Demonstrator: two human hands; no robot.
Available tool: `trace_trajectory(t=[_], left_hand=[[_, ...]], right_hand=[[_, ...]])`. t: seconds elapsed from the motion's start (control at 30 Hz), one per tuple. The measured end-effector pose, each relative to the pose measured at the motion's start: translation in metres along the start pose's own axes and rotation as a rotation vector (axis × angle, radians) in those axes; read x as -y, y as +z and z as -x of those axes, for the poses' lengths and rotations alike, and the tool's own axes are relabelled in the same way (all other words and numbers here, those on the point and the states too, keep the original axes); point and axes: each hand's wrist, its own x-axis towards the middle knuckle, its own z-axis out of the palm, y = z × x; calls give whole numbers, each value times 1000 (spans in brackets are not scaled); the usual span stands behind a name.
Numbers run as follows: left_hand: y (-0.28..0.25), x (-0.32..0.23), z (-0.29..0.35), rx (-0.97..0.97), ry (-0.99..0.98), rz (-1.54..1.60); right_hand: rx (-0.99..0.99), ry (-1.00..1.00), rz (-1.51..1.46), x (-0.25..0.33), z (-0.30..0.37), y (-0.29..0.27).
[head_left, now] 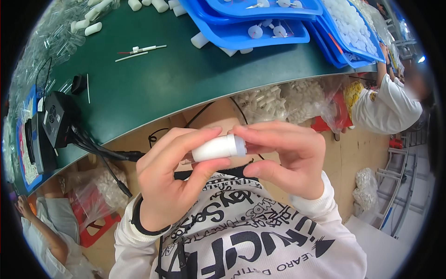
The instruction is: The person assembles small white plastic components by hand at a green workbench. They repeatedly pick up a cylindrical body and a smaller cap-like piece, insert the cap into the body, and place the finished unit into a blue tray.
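Just in front of my chest, a small white plastic cylinder [214,149] lies almost level between my hands. My left hand [169,169] is closed around it, fingers above and thumb below. Part of a clear plastic piece shows at its left end, mostly hidden by the fingers. A pale translucent cap or ring [240,146] forms the right end. The curled fingers of my right hand [290,156] rest on this end, and the right thumb sits lower, a little apart from it. Whatever lies behind the right fingers is hidden.
A green table [134,93] curves ahead, holding blue trays [260,42] of white parts, thin rods [139,50] and clear tubes [60,44]. A black device [60,114] with cables stands left. Bags of parts [283,100] lie beneath. Other people sit at both sides.
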Motion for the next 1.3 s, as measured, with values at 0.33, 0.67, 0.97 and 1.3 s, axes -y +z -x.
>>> trace_trajectory(t=[0.33,0.67,0.97,1.3], left_hand=[[-1,-10,2,-6,212,-228],[-1,-7,4,-8,157,-152],[-1,-7,8,28,218,-285],[4,3,6,-4,-27,-207]], right_hand=[[72,-88,83,-2,-5,-1],[47,-93,108,1,-8,0],[111,-176,97,-12,-8,-5],[94,-173,162,-24,-11,0]])
